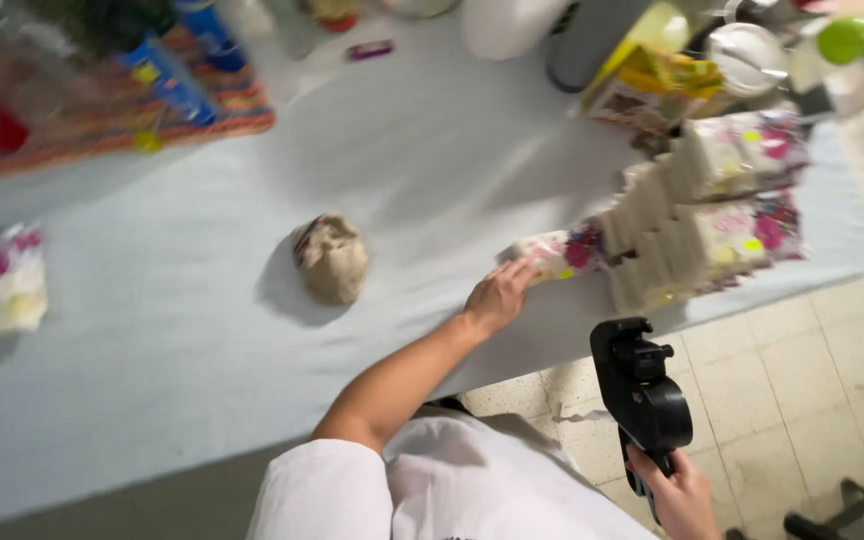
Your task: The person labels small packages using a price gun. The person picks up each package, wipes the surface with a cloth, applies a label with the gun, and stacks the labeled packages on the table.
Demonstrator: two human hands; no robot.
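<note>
Nearest, low at the right: right hand (680,492) clenched around the grip of a black plastic handheld labelling gun (642,390), hard and glossy, held upright over the pale tiled floor (802,380), well apart from the surface. Beside it, white short sleeve (332,490) and a bare arm stretching forward. Further out, left hand (497,295) laid flat, fingers together, on a small soft clear-plastic packet with pale contents and pink-and-yellow print (552,252), lying at the near edge of the light blue cloth-covered surface (152,380), just beside a blocky stack of similar packets (712,215). Judged step: picking one packet off from the stack, gun held ready; next move likely calls for a firmer grasp on the slippery wrapper and bringing packet and gun together squarely. Mid-surface, a lumpy beige crumpled bundle (330,258), matte and wrinkled, standing alone. Far left, another printed packet (2,280), well apart. At the far edge, a striped woven mat in orange and red (102,130), blue cylindrical containers (187,60), a yellow crinkly bag (667,70), a round metal lid (747,55), all blurred.
</note>
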